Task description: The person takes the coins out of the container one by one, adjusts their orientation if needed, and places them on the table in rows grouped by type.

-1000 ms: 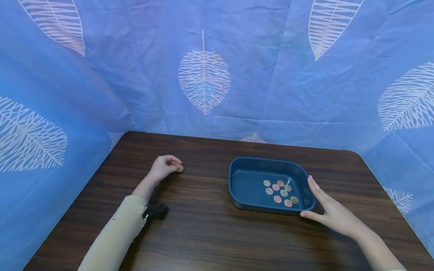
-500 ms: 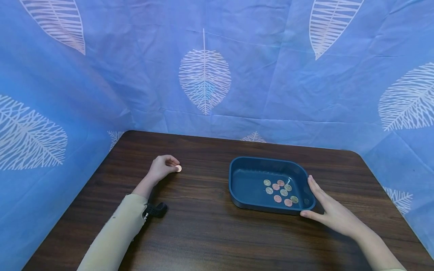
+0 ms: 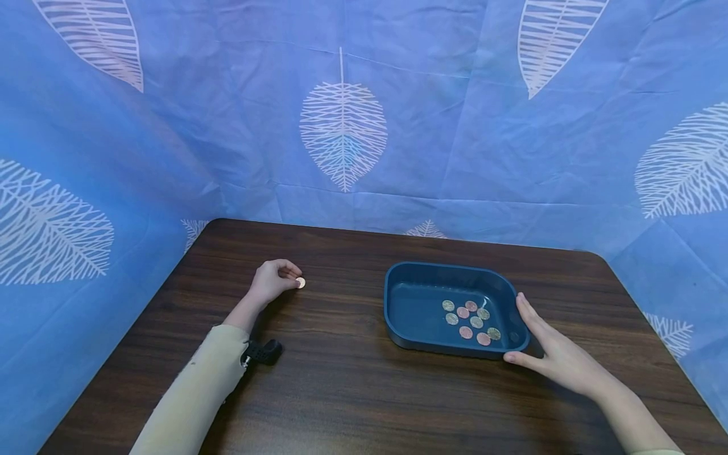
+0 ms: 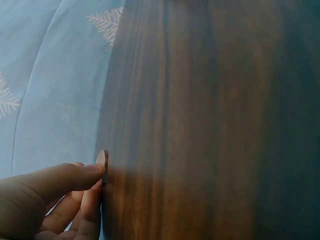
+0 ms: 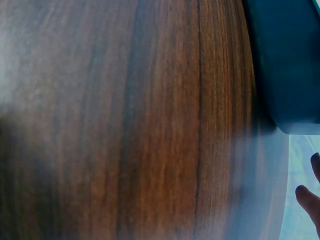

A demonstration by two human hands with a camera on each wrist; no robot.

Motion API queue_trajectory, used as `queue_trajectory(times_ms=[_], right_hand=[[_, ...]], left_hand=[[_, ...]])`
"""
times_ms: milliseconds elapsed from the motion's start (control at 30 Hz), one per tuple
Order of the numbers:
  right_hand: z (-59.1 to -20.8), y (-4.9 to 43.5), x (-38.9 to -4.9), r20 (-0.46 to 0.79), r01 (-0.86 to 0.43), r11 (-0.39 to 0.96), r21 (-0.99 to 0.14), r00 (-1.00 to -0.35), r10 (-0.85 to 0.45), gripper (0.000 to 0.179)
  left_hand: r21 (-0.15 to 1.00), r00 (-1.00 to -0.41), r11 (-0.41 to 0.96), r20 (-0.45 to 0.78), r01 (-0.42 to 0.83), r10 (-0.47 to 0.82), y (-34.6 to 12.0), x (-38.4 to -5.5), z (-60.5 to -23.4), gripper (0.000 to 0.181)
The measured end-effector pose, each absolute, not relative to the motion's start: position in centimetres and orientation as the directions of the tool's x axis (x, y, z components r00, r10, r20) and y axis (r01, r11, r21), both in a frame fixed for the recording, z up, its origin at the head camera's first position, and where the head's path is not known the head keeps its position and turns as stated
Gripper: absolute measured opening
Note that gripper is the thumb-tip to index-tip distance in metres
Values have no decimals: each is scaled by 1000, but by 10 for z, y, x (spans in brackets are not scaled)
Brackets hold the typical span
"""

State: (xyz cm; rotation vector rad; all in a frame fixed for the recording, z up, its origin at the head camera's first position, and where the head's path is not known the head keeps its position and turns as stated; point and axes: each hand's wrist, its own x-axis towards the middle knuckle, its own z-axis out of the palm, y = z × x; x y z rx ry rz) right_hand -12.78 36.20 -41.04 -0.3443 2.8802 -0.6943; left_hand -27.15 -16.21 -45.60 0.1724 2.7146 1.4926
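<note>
My left hand (image 3: 272,282) pinches a coin (image 3: 301,283) between thumb and fingertips over the left part of the table. In the left wrist view the coin (image 4: 103,162) appears nearly edge-on, its lower part hidden by the thumb. At the right, a dark blue rectangular tray (image 3: 412,316) with raised walls holds several loose coins, some copper-coloured, some silvery or yellowish. My right hand (image 3: 563,361) lies along the tray's right end, thumb and index finger stretched out straight, their tips right at its two corners. Only the tips of its fingers (image 5: 309,201) show in the right wrist view.
The dark wood-grain table (image 3: 335,392) has rounded far corners. A blue cloth (image 3: 244,126) with white leaf prints hangs behind it and along both sides. A black strap (image 3: 264,352) sticks out from the left sleeve (image 3: 196,385) at the wrist.
My left hand has shifted slightly left with the coin, whose face has turned and now looks brighter. My right hand, the tray and the coins in it stay in place.
</note>
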Motion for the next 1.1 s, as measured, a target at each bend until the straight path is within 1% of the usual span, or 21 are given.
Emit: queue_trajectory(times_ms=[133,233,300,433,567,767,900,1100], right_hand=[[-410,362,-128,-95,-191,866,-462,-960,-263,103],[-410,362,-127,-94,-192,867,-459,-960,-263,103],[-410,361,-127,-97,-190,869,-457,-960,-261,103],[-410,361,-126,-101,-183,870,-458,-962,-255,103],[-411,362,-126,-96,-185,868,-461,-962,-256,103],[-411,363,-126,-85,-195,862,-467,-961,-263,103],[-411,363,-126,-85,-196,863,-466,-961,-264,103],[-410,362,-127,-87,-195,870,-453,-961,-261,104]], left_hand=[[843,-995,533,14,65,99,-161,-272,-455,19],[850,-995,522,18,67,99,-158,-271,-452,18],[869,-993,489,16,69,113,-155,-271,-449,18],[924,-986,375,7,70,166,-142,-272,-438,22],[944,-974,317,22,94,225,-122,-271,-424,28],[955,-950,244,93,170,298,-82,-270,-407,24],[961,-926,196,118,198,358,-56,-268,-402,22],[959,-890,162,143,233,434,-19,-263,-396,24]])
